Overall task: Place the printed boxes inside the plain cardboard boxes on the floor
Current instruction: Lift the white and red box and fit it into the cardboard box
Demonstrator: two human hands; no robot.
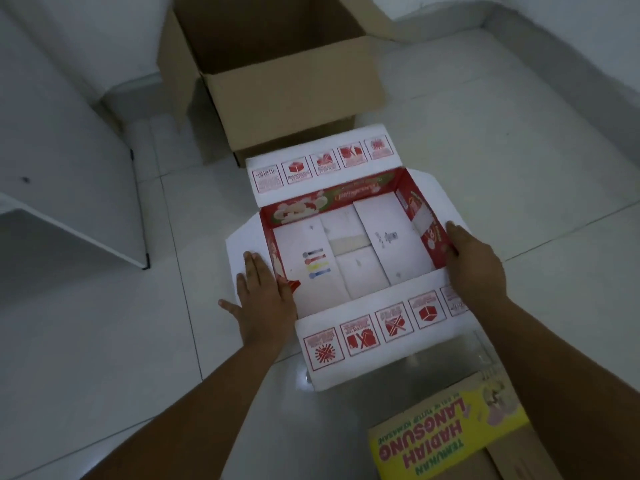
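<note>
On the tiled floor (519, 140) a plain cardboard box (277, 88) stands open and looks empty. Just in front of it sits the red printed box (349, 244), flaps splayed, a second yellow printed box (446, 434) nearer the person. The left hand (266, 299) lies flat on the left side flap, gripping nothing; the right hand (471, 258) curls over the right wall. I'd fold the flaps in first, then lift evenly from both walls so it drops in squarely.
</note>
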